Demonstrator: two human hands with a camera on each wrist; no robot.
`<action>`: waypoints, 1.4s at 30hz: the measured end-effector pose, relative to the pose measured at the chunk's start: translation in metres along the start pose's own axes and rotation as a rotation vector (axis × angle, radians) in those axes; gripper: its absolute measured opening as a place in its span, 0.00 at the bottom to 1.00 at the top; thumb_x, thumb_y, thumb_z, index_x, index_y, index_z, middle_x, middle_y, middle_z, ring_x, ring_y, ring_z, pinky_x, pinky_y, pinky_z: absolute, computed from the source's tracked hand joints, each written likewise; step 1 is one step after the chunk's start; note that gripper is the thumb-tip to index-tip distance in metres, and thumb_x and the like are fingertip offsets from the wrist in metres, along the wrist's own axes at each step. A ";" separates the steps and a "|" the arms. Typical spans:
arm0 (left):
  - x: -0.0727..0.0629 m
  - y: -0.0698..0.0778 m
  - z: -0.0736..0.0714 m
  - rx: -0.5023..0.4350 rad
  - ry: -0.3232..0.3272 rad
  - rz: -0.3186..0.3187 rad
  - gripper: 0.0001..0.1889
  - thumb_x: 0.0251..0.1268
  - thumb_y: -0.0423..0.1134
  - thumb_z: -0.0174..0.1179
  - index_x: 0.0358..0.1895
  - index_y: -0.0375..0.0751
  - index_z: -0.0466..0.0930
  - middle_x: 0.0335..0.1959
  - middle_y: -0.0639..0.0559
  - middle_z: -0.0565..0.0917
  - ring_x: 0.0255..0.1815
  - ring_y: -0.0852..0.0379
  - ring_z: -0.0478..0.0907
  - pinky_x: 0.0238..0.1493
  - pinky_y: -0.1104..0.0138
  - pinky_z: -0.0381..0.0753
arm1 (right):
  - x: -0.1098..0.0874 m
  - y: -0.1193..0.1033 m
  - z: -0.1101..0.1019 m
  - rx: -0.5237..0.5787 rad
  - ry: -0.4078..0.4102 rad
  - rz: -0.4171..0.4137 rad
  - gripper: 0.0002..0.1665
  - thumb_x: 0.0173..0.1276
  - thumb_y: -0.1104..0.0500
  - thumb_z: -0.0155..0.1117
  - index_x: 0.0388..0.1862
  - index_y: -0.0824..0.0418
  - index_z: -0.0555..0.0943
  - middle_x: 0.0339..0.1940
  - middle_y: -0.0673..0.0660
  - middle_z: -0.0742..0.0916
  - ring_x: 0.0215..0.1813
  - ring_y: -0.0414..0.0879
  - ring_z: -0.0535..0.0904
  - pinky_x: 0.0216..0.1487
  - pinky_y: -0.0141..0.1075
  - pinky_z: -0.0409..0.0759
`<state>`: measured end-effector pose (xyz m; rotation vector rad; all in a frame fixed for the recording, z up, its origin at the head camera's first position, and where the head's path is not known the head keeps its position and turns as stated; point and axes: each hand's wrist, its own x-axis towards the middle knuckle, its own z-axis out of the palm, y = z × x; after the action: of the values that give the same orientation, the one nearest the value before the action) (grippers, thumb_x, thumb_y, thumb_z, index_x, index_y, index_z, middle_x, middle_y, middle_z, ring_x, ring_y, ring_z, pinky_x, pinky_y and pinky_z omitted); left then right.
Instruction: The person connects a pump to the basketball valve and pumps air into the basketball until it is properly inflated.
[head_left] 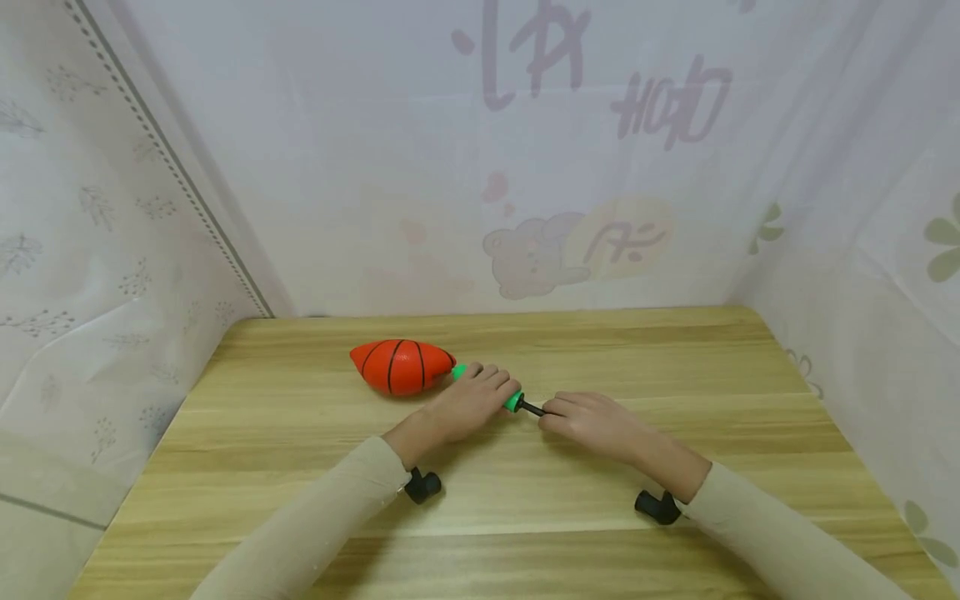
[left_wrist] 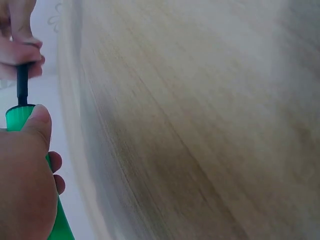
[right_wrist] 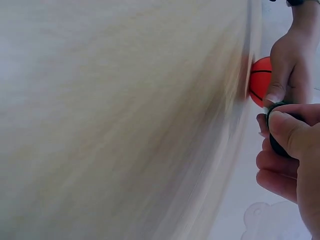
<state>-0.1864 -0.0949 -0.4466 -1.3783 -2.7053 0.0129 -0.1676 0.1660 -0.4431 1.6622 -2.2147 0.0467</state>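
Currently: pump (head_left: 513, 402) gripped at both ends, ball (head_left: 405, 368) at its left tip

Left hand (head_left: 467, 407): fingers wrapped round the green barrel, thumb lying along it close to the rod end. Right hand (head_left: 600, 427): fingers curled in on the black handle (right_wrist: 277, 145), thumb pressed on top. Neither grip shows slack. A short length of black rod (head_left: 534, 409) is bare between the two sets of fingers.

Ball sits beyond the left knuckles on the table (head_left: 525, 533), pointed at both ends; its right tip appears to meet the pump. Cannot tell whether anything enters it; left fingers hide part of the join.

Handling (judged): pump light and stiff, barrel smooth and probably a little slippery, so best held round its middle. Handle best taken in a full fist, pull kept in line with the rod; thin rod could bend under side load. Ball looks soft, light, underfilled; likely to roll or twist if the left fingers shift.

Edges: far table edge lies a little beyond the fingertips, backdrop (head_left: 337, 183) rising behind it. Wood extends rightward past the right fingers, and broadly on the near side of both hands.
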 end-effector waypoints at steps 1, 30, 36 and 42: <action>0.000 0.000 0.000 -0.004 0.005 0.000 0.13 0.80 0.42 0.52 0.60 0.44 0.72 0.51 0.52 0.76 0.54 0.53 0.71 0.60 0.58 0.68 | 0.003 0.000 0.001 0.005 -0.002 0.003 0.10 0.64 0.67 0.72 0.41 0.57 0.83 0.39 0.50 0.85 0.38 0.41 0.79 0.38 0.28 0.79; -0.004 -0.008 -0.001 -0.068 0.075 0.043 0.16 0.76 0.50 0.55 0.58 0.47 0.74 0.49 0.55 0.78 0.52 0.54 0.73 0.59 0.59 0.71 | -0.040 -0.010 -0.015 0.020 0.080 -0.011 0.13 0.81 0.64 0.47 0.43 0.60 0.81 0.41 0.54 0.85 0.39 0.44 0.80 0.39 0.33 0.82; -0.004 -0.009 0.000 -0.076 0.072 0.047 0.16 0.76 0.50 0.57 0.57 0.46 0.75 0.46 0.55 0.77 0.51 0.54 0.73 0.60 0.59 0.71 | -0.052 -0.013 -0.020 0.008 0.093 -0.021 0.35 0.86 0.60 0.22 0.43 0.61 0.83 0.42 0.56 0.86 0.41 0.46 0.83 0.40 0.34 0.84; -0.004 -0.009 0.001 -0.083 0.060 0.040 0.16 0.75 0.50 0.56 0.57 0.47 0.75 0.47 0.55 0.77 0.52 0.54 0.73 0.60 0.58 0.72 | -0.057 -0.015 -0.024 -0.005 0.070 -0.033 0.36 0.86 0.60 0.21 0.45 0.61 0.84 0.43 0.56 0.87 0.44 0.47 0.85 0.43 0.37 0.85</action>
<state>-0.1914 -0.1035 -0.4470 -1.4299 -2.6571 -0.1369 -0.1341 0.2197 -0.4414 1.6683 -2.1336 0.0896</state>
